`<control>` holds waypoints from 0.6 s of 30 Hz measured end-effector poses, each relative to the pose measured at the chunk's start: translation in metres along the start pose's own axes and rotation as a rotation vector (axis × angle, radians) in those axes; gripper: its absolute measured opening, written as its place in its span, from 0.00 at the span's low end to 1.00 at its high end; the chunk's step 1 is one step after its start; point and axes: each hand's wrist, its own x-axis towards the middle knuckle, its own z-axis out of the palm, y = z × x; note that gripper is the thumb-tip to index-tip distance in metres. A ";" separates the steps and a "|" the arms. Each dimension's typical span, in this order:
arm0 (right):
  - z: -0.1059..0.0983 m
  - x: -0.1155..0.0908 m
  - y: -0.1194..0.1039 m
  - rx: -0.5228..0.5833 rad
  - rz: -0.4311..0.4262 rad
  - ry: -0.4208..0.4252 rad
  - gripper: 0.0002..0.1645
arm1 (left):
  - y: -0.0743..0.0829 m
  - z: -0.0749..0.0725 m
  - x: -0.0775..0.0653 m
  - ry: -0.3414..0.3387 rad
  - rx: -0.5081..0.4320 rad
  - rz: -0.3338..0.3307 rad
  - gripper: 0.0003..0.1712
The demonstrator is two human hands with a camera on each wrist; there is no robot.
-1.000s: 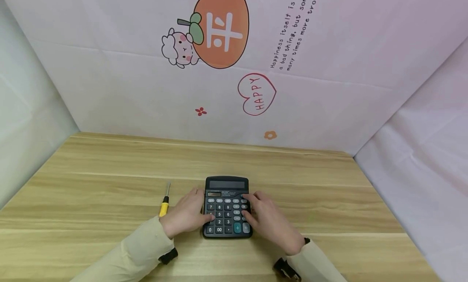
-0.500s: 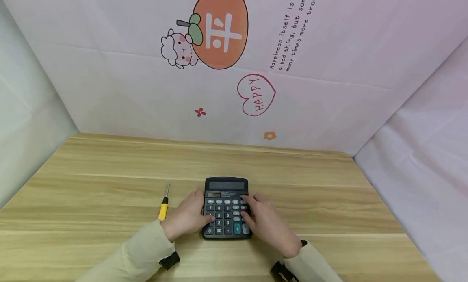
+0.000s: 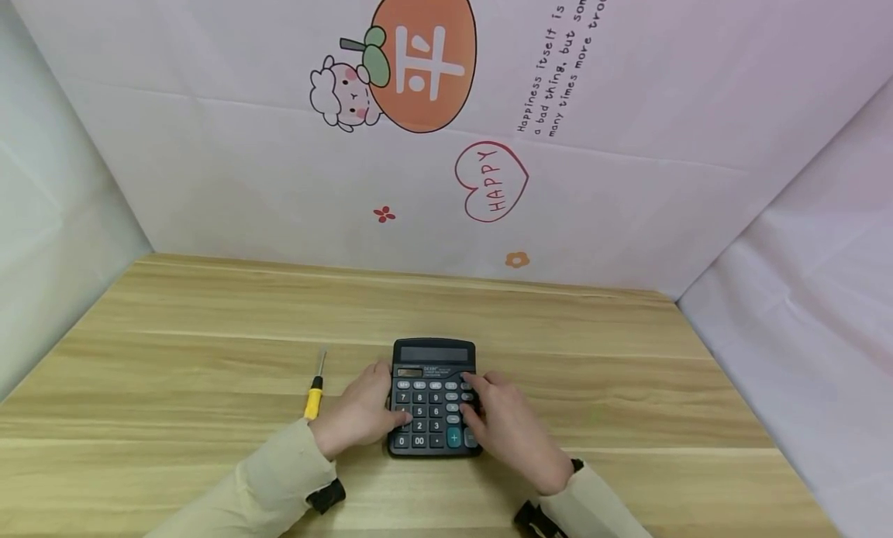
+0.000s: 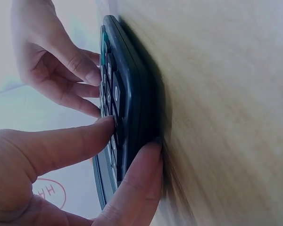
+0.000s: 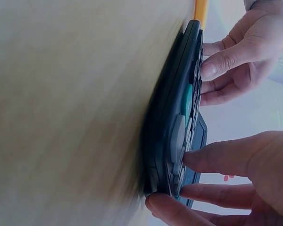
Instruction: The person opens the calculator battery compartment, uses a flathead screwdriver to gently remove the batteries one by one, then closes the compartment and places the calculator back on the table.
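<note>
A black desk calculator (image 3: 427, 411) lies face up on the wooden table, its display end farthest from me. My left hand (image 3: 357, 415) grips its left edge, thumb over the number keys near the 1 and 4, fingers against the side. On the opposite edge, my right hand (image 3: 518, 428) holds the calculator with the thumb on the right-hand keys. The right index finger touches a key near the top right corner. In the right wrist view another fingertip (image 5: 156, 201) presses the calculator's side. In the left wrist view the left fingers (image 4: 144, 165) reach to its lower side.
A screwdriver (image 3: 313, 397) with a yellow and black handle lies left of the calculator, close to my left wrist. Behind the wooden table (image 3: 558, 329) rises a white printed cloth (image 3: 279, 189). White cloth also hangs along both sides.
</note>
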 end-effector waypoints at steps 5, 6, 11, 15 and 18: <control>0.000 0.000 -0.001 -0.002 -0.003 0.010 0.24 | 0.000 0.001 0.001 0.010 0.003 -0.010 0.46; 0.000 0.000 -0.001 -0.002 -0.002 0.011 0.24 | 0.000 0.001 0.001 0.011 0.001 -0.012 0.46; 0.002 0.000 0.000 0.007 0.011 0.017 0.24 | 0.000 0.001 0.002 0.015 0.000 -0.021 0.45; 0.003 -0.001 0.000 0.030 0.014 0.025 0.24 | 0.001 0.001 0.002 0.024 -0.009 -0.023 0.41; 0.003 -0.002 0.001 0.054 0.013 0.029 0.24 | 0.002 0.000 0.002 0.033 -0.030 -0.023 0.38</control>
